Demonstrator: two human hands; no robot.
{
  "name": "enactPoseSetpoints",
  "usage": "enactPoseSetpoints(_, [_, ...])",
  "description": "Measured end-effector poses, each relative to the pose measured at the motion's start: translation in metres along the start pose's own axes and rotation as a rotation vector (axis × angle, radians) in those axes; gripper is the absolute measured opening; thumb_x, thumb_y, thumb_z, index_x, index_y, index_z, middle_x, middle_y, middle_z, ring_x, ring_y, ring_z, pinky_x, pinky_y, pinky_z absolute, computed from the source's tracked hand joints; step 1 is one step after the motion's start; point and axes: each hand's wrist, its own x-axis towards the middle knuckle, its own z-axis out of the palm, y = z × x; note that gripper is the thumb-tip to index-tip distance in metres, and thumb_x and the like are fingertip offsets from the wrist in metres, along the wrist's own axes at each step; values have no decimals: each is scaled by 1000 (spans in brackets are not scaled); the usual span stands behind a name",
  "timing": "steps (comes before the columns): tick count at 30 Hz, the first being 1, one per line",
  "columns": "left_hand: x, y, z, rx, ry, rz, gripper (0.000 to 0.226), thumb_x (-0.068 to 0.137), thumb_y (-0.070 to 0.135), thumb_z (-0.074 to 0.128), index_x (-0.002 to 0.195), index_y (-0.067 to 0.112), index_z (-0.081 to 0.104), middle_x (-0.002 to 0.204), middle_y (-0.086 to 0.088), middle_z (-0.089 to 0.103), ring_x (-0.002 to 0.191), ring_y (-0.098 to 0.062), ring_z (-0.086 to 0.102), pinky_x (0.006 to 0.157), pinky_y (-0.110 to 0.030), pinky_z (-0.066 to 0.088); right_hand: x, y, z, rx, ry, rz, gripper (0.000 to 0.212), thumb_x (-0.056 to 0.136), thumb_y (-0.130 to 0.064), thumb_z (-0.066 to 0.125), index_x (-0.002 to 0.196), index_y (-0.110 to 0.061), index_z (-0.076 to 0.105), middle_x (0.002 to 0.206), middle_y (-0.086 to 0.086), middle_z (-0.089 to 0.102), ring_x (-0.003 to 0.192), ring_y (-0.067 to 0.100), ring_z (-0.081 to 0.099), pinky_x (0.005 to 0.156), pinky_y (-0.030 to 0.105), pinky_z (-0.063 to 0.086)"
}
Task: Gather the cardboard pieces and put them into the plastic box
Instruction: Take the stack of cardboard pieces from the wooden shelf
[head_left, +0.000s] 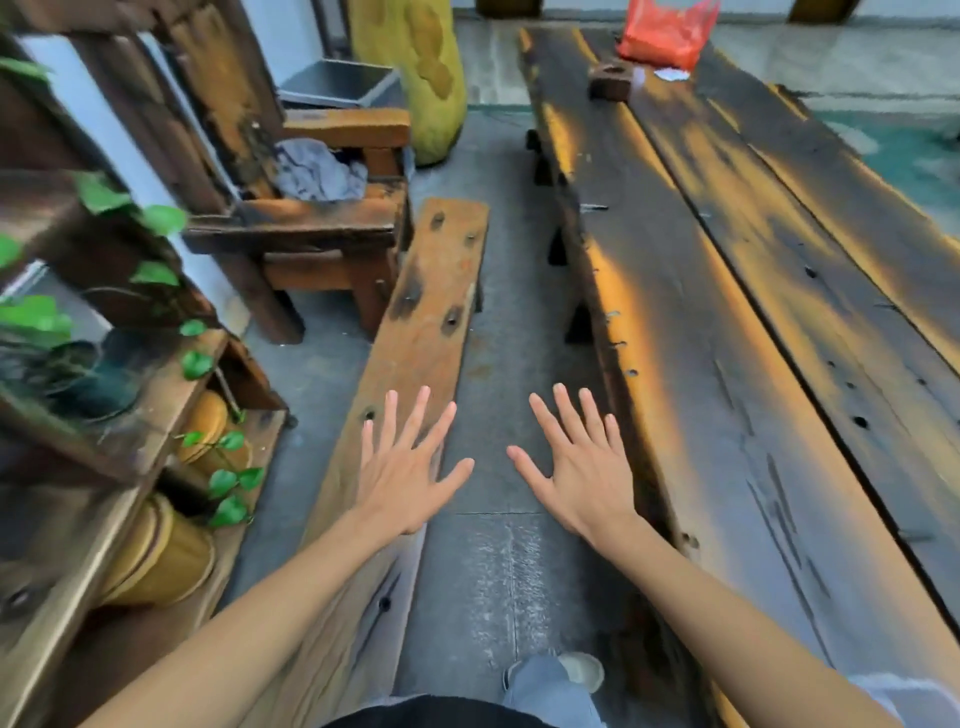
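Observation:
My left hand (408, 465) is stretched out palm down with its fingers spread, hovering over the near end of a long wooden bench (434, 291). My right hand (574, 462) is also held out flat with fingers apart, above the grey floor beside the edge of a long dark wooden table (727, 338). Both hands hold nothing. No cardboard pieces and no plastic box show in the head view.
A wooden armchair (311, 228) with a grey cloth (317, 171) stands ahead left. A shelf with green plants and yellow pots (161, 551) lines the left. On the table's far end sit a red plastic bag (665, 31) and a small wooden block (610, 80).

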Motion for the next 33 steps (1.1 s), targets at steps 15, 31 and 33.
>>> enactPoseSetpoints(15, [-126, -192, -75, -59, 197, -529, 80, 88, 79, 22, 158, 48, 2, 169, 10, -17, 154, -28, -23, 123, -57, 4, 48, -235, 11, 110, -87, -512, 77, 93, -77, 17, 160, -41, 18, 171, -4, 13, 159, 24, 3, 126, 51, 12])
enactPoseSetpoints(31, [-277, -335, -204, -112, 581, -812, 74, 97, 65, 35, 159, 46, -1, 167, 12, -19, 153, -24, -23, 123, -59, 7, 67, -507, -36, 445, -339, -935, 71, 101, -62, 37, 162, -34, 15, 172, 1, 10, 158, 29, 0, 125, 48, 10])
enactPoseSetpoints(33, [-285, -348, -229, -92, 630, -819, 74, 98, 61, 39, 159, 45, 0, 167, 12, -19, 153, -24, -21, 123, -59, 7, 73, -541, -52, 500, -396, -974, 70, 102, -59, 40, 162, -33, 15, 172, 2, 9, 158, 28, 0, 125, 46, 10])
